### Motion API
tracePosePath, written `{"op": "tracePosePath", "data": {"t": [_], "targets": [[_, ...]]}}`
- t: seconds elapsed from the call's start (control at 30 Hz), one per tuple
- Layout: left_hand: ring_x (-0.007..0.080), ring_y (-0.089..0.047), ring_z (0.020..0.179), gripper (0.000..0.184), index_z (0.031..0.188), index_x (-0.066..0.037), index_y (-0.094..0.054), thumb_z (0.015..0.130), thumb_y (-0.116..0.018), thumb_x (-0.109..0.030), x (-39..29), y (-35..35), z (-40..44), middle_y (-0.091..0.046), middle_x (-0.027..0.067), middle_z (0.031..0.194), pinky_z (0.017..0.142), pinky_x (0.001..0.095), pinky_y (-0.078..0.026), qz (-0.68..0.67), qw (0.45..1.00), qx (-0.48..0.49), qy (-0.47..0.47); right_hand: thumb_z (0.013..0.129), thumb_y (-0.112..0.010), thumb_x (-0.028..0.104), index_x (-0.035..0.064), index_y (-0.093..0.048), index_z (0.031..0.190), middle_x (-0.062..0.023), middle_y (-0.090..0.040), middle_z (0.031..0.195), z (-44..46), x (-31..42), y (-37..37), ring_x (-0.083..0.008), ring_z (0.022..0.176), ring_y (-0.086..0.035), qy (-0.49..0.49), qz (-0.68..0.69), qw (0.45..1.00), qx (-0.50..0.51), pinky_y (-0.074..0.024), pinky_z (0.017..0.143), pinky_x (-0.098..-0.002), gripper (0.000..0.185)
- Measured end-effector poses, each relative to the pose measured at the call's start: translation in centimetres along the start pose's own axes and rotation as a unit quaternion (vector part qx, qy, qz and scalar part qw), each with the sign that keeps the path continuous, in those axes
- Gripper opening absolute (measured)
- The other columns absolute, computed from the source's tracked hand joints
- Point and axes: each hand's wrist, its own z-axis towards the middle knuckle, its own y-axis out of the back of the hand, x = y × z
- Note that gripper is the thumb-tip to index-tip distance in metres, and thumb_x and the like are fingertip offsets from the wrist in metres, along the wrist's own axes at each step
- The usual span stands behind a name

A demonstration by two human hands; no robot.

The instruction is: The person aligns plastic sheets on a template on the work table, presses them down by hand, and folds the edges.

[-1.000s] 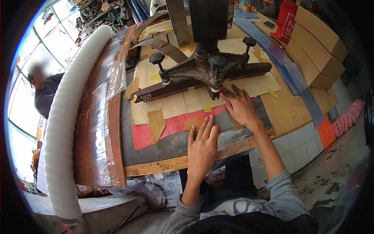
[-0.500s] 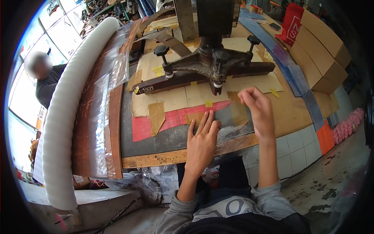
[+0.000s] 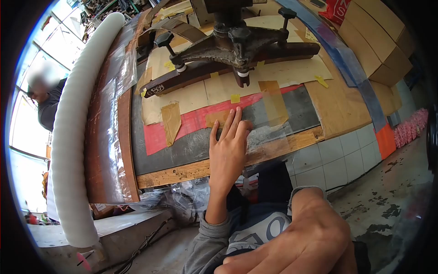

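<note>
My left hand (image 3: 229,148) lies on the dark board (image 3: 191,150) near its wooden front edge, fingers stretched out and open. Its fingertips touch a brown tape patch (image 3: 216,118) on the red strip (image 3: 189,125). Close to the camera at the lower right is my right hand (image 3: 310,235), lifted off the board. Its fingers point to the lower left and run out of the frame, so I cannot see whether it is open or closed. Beyond my left hand, a dark metal clamp bar (image 3: 232,68) with knobs stands over cream sheets (image 3: 182,105) taped down.
A white foam roll (image 3: 75,137) and a plastic-covered brown panel (image 3: 107,132) lie to the left. Cardboard boxes (image 3: 374,45) and a blue plastic strip (image 3: 337,68) are on the right. Behind the roll is a person (image 3: 49,102). A wooden edge (image 3: 182,173) borders the board.
My right hand has left the area by the clamp bar and come back toward the camera. My left hand stays on the taped red strip. The view has shifted somewhat.
</note>
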Motion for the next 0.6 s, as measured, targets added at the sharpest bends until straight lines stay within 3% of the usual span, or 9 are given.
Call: {"op": "tracePosePath", "data": {"t": [0.17,0.2,0.33,0.43,0.5,0.53,0.57,0.6], "targets": [[0.0253,-0.042,0.136,0.012,0.104,-0.01,-0.054,0.094,-0.048,-0.011,0.1,-0.1,-0.1,-0.048,0.0162,0.141,0.11,0.0497,-0.03,0.007,1.0,-0.003,-0.008,0.084,-0.074,0.036,0.0,-0.056,0.088,0.0005,-0.052,0.077,1.1,0.3,1.0,-0.0125,0.069,-0.047,-0.021,0.078,0.996,-0.022,-0.0363,0.064,-0.0267,0.041],[0.0251,-0.042,0.135,0.014,0.106,-0.01,-0.055,0.092,-0.052,-0.006,0.1,0.0,-0.1,-0.047,0.0118,0.144,0.109,0.047,-0.03,0.01,1.0,0.003,0.0,0.084,-0.074,0.036,0.0,-0.056,0.089,0.0005,-0.052,0.078,0.5,-0.5,0.2,-0.0124,0.069,-0.047,-0.004,0.088,0.995,-0.037,-0.0361,0.064,-0.0265,0.041],[0.0246,-0.042,0.135,0.012,0.104,-0.009,-0.055,0.093,-0.052,-0.009,0.0,0.1,-0.1,-0.048,0.0123,0.143,0.109,0.0471,-0.03,0.005,1.0,0.0,-0.003,0.085,-0.073,0.037,0.0064,-0.057,0.075,-0.0001,-0.052,0.073,0.7,1.0,1.1,-0.0127,0.069,-0.046,0.002,-0.025,1.0,-0.005,-0.0339,0.063,-0.0248,0.036],[0.0238,-0.043,0.135,0.012,0.104,-0.009,-0.054,0.092,-0.052,-0.01,0.3,0.3,0.0,-0.049,0.0134,0.141,0.109,0.0468,-0.031,0.008,1.0,0.0,-0.01,0.088,-0.065,0.046,0.0121,-0.049,0.075,-0.0058,-0.056,0.094,0.3,4.3,2.8,-0.0161,0.079,-0.048,-0.007,-0.225,0.974,0.009,-0.0404,0.075,-0.0336,0.04],[0.0232,-0.043,0.134,0.012,0.104,-0.009,-0.055,0.092,-0.052,-0.01,0.5,0.3,0.0,-0.05,0.0127,0.141,0.109,0.0456,-0.032,-0.011,1.0,-0.004,-0.013,0.09,-0.061,0.048,0.0125,-0.049,0.083,-0.0091,-0.058,0.104,-0.4,7.7,5.5,-0.018,0.086,-0.05,-0.006,-0.393,0.919,0.0,-0.0435,0.083,-0.0387,0.038],[0.0239,-0.043,0.134,0.011,0.103,-0.01,-0.057,0.092,-0.054,-0.011,0.7,0.4,0.0,-0.05,0.0101,0.141,0.109,0.0446,-0.033,-0.012,1.0,-0.006,-0.01,0.091,-0.062,0.045,0.0091,-0.051,0.091,-0.0104,-0.058,0.103,-1.2,8.4,7.0,-0.0193,0.088,-0.052,0.009,-0.509,0.86,-0.037,-0.0436,0.084,-0.0377,0.037],[0.0237,-0.043,0.134,0.011,0.103,-0.01,-0.057,0.092,-0.054,-0.011,0.7,0.4,0.0,-0.05,0.01,0.141,0.109,0.0445,-0.033,-0.014,1.0,-0.007,-0.01,0.091,-0.062,0.041,0.0057,-0.053,0.099,-0.0117,-0.059,0.101,-2.1,9.1,8.5,-0.0207,0.089,-0.054,0.013,-0.615,0.785,-0.078,-0.0438,0.086,-0.0367,0.037],[0.0236,-0.043,0.134,0.011,0.103,-0.01,-0.057,0.092,-0.054,-0.011,0.6,0.4,-0.1,-0.05,0.01,0.141,0.109,0.0444,-0.033,-0.014,1.0,-0.008,-0.01,0.09,-0.064,0.037,0.0006,-0.055,0.11,-0.0137,-0.059,0.099,-3.2,9.3,9.6,-0.0231,0.091,-0.058,0.023,-0.729,0.668,-0.148,-0.0444,0.088,-0.034,0.042]]}}
